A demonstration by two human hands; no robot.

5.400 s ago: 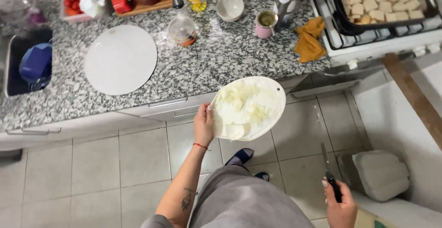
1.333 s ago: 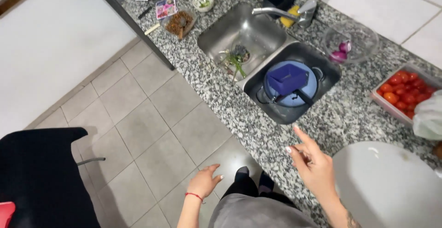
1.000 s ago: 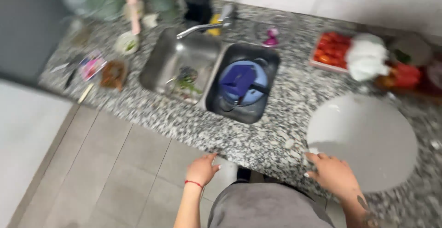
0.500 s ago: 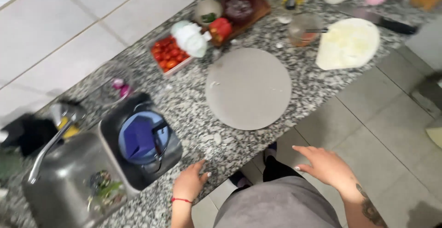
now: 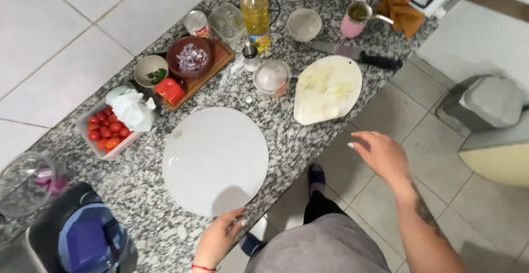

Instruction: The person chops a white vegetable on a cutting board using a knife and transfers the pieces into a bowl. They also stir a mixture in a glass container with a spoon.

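Speckled grey granite counter (image 5: 308, 135), running diagonally above a pale tiled floor (image 5: 424, 124).

Left hand (image 5: 217, 240): fingers slightly curled and loosely apart, tips touching the near edge of the large round white cutting board (image 5: 215, 160); holds nothing. The board lies flat at the counter's front edge, bare but for a few specks.

Right hand (image 5: 380, 154): open, fingers spread and relaxed, palm down over the floor, just off the counter edge; empty. Nearest thing is the rounded white cutting board with chopped pale onion (image 5: 328, 88).

Behind that board: black-handled kitchen knife (image 5: 355, 55), flat on the counter. Beside it, a clear glass jar with a whitish lid (image 5: 271, 77).

Packages and containers:
- tall clear bottle of yellow oil, yellow cap, yellow label (image 5: 257, 11), upright
- small tin can, red-and-white label (image 5: 196, 24), upright
- clear plastic tub (image 5: 227, 22)
- pink mug (image 5: 354, 19), touching an orange cloth (image 5: 401, 9)
- empty grey bowl (image 5: 305, 24)
- wooden board (image 5: 212, 66) bearing a brown bowl of chopped red onion (image 5: 191, 58)
- small white bowl with green herbs (image 5: 151, 70)
- clear rectangular tray of cherry tomatoes (image 5: 104, 132), crumpled white paper over part of it
- glass bowl (image 5: 25, 182), far left
- blue pot in a dark sink (image 5: 82, 240)
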